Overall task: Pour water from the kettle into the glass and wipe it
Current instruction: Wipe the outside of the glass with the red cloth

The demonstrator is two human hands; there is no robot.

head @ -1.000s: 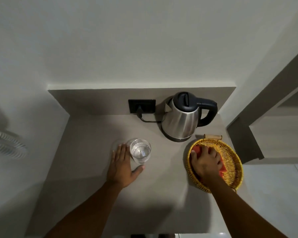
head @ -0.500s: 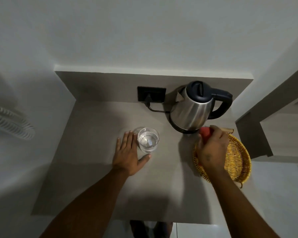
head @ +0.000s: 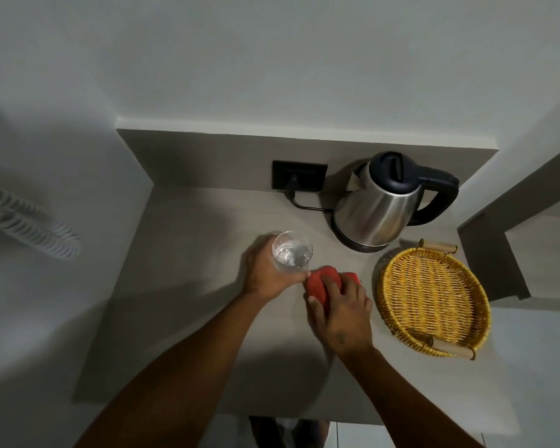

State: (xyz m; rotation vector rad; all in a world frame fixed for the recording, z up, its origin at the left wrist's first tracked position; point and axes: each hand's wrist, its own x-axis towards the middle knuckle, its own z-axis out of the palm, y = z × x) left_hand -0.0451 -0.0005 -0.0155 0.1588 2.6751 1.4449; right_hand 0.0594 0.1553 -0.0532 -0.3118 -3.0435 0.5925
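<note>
A clear glass (head: 292, 255) with water in it stands on the grey counter (head: 188, 286), and my left hand (head: 265, 273) is wrapped around its left side. Just right of the glass, my right hand (head: 340, 310) presses a red cloth (head: 320, 284) against the counter, close to the base of the glass. The steel kettle (head: 379, 208) with its black lid and handle stands upright on its base at the back right, apart from both hands.
A yellow wicker tray (head: 434, 299) with wooden handles sits at the right edge of the counter. A black wall socket (head: 299, 176) with the kettle's cord is behind the glass. A white coiled cord (head: 29, 227) hangs on the left wall.
My right hand lifted the red cloth out of the wicker tray and brought it left to the counter beside the glass. My left hand went from lying flat to gripping the glass.
</note>
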